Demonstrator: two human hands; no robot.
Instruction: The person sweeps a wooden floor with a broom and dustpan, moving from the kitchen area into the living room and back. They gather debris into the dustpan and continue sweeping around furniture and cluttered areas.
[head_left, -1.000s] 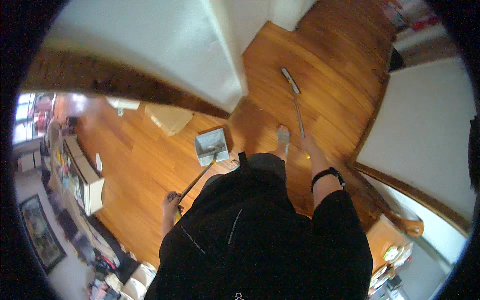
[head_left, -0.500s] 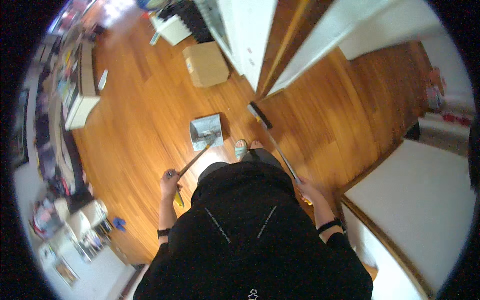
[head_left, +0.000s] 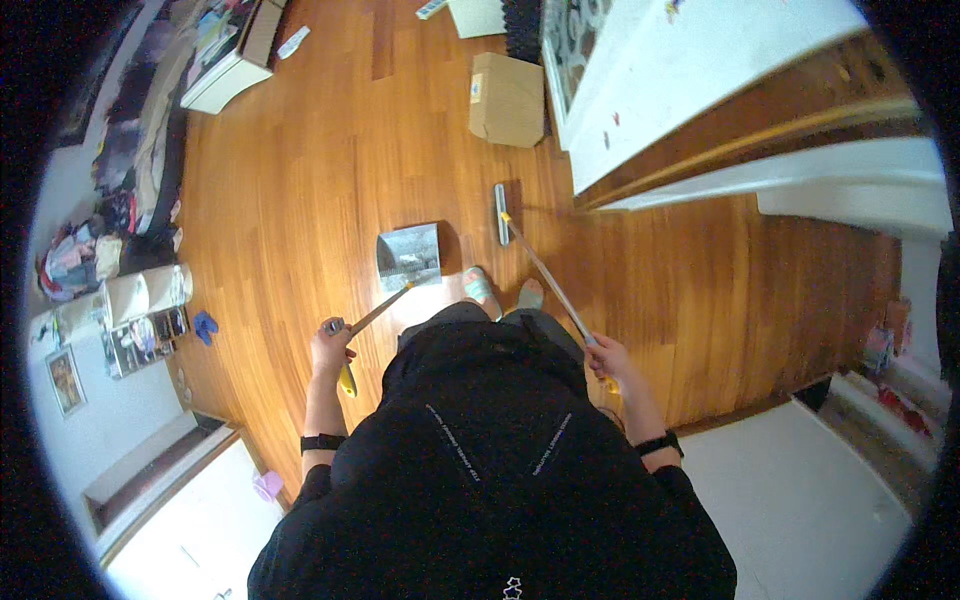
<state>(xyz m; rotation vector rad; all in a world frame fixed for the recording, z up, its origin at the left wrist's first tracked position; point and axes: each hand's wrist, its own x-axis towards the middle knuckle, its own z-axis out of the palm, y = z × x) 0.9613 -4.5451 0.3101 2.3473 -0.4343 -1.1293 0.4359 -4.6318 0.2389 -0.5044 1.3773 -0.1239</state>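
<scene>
At the near left, a framed picture (head_left: 66, 381) is fixed to the wall (head_left: 90, 410). Farther off along the left side, a heap of clothes (head_left: 75, 265) lies in mixed colours. A blue item (head_left: 205, 328) sits on the wooden floor (head_left: 290, 210); its kind cannot be told. At the far left stands a white cabinet (head_left: 220, 90), with a white object (head_left: 294, 42) on the floor just beside it. A lilac object (head_left: 267, 486) is at the near left by a white panel (head_left: 200, 535).

The left hand (head_left: 331, 347) has its fingers wrapped round the long handle of a grey dustpan (head_left: 392, 246); the yellow end of the handle projects on the near side of the hand. The pan is ahead of the person, left of the feet, its hollow facing up. It contains grey matter, too small to identify.

Right of the pan are two feet in pale slippers (head_left: 480, 287). Beyond them and slightly right is the head of a broom (head_left: 501, 214); whether its bristles touch the floor cannot be told. A cardboard box (head_left: 507, 100) lies farther off, apart from it.

The right hand (head_left: 610, 362) grips the broom handle close to its yellow near end, fingers closed round it. A red item (head_left: 900, 415) is at the right edge.
</scene>
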